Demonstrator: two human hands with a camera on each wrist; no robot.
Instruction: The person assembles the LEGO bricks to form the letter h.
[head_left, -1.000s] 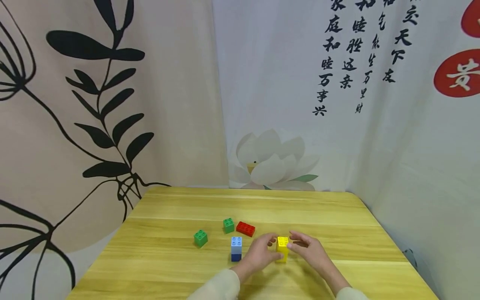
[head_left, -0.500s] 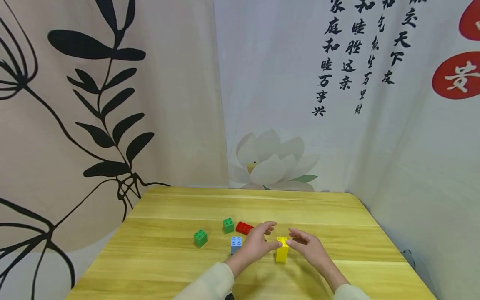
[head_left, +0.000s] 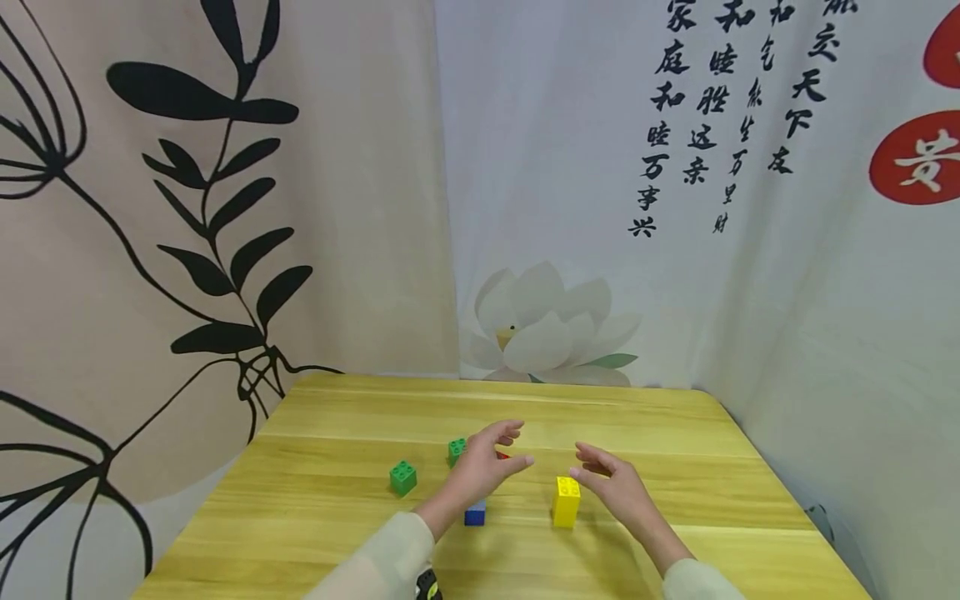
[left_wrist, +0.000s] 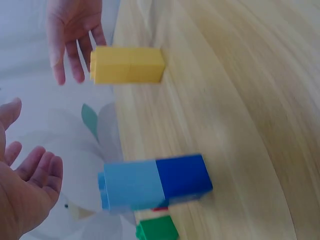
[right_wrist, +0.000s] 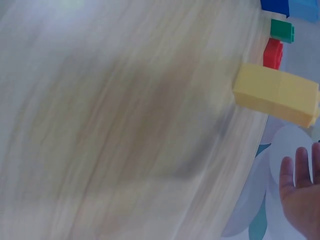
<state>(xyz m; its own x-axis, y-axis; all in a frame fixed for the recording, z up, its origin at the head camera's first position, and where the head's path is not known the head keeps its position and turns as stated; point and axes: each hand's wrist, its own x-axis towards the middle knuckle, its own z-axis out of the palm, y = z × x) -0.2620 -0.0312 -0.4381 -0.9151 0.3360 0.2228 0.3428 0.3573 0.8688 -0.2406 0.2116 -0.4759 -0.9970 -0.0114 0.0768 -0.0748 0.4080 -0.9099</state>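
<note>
Printed cloth (head_left: 367, 208) hangs behind the wood-grained tabletop (head_left: 750, 542). The left hand (head_left: 480, 463) is empty, fingers loosely bent and parted from the thumb; the right hand (head_left: 613, 487) likewise, just beside the top of the upright yellow stack (head_left: 566, 503), though contact is hard to tell. Near the left hand stand the two-tone blue stack (left_wrist: 150, 182), a red brick (right_wrist: 272, 54) and two green bricks (head_left: 402, 478). Good handling probably means raising the left wrist clear of the blue studs, then pinching squarely from both sides.
</note>
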